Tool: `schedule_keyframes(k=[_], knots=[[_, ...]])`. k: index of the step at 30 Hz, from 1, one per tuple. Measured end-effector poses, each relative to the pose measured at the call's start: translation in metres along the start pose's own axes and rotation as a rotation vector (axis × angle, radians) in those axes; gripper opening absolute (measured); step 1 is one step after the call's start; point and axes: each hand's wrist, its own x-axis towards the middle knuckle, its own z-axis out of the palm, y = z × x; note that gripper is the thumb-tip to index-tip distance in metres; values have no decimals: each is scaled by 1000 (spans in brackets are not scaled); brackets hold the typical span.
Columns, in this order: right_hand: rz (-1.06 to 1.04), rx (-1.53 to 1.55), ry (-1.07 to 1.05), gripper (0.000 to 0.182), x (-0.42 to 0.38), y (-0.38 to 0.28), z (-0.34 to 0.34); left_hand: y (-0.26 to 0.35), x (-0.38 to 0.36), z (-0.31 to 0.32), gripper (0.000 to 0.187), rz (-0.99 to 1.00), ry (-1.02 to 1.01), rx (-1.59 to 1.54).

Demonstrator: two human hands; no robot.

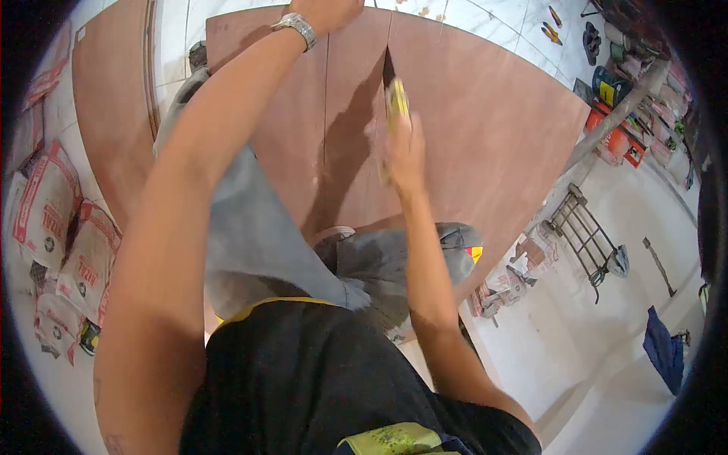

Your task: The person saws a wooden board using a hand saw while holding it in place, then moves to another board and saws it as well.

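A large reddish-brown wooden board (485, 114) lies under me, with thin lines running along it and a slit at its far edge. My right hand (406, 155) is closed around the yellow handle of a handsaw (397, 98). The saw's dark blade narrows toward the far edge, in line with the slit. My left hand (330, 11), below a metal wristwatch (298, 30), is at the board's far edge. The top of the picture cuts off its fingers, so their grip is hidden. One of my knees rests on the board.
Printed sacks (49, 205) are piled at the left beside another brown panel (114, 98). Pliers (551, 33) lie on the white tiles at the far right. A metal hand truck (584, 227) and an orange container (618, 136) are to the right.
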Motion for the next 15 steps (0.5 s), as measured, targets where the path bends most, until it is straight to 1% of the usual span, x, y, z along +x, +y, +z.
schedule_keyframes(k=[1,3,4,6,8,9,10,11,12,13,15], knots=[[31,-108,26,47,-37,-7,-11,2,1,-1,61,-14,-20,-1],[116,-191,-54,32,-111,-31,-42,7,5,-9,61,-48,-41,-7],[156,-234,-96,31,-148,-43,-57,9,2,-12,61,-71,-51,-13],[221,-151,-71,33,-160,-65,-60,11,-1,-12,61,-97,-49,-10],[-83,-168,40,32,-127,-49,-39,8,2,-7,61,-102,-4,7],[-54,-313,1,29,-85,-14,-23,7,4,-9,60,-62,-13,27],[98,-159,55,30,-32,-8,0,6,3,-12,60,-34,-28,39],[31,2,79,35,18,-1,25,7,-4,-11,60,-12,-47,49],[-138,14,168,41,52,-5,35,7,-5,-11,60,-31,-52,50],[-65,27,126,42,66,-15,35,6,1,-15,60,-49,-37,55],[147,34,53,44,58,-20,26,8,-7,-6,59,-44,-62,36]])
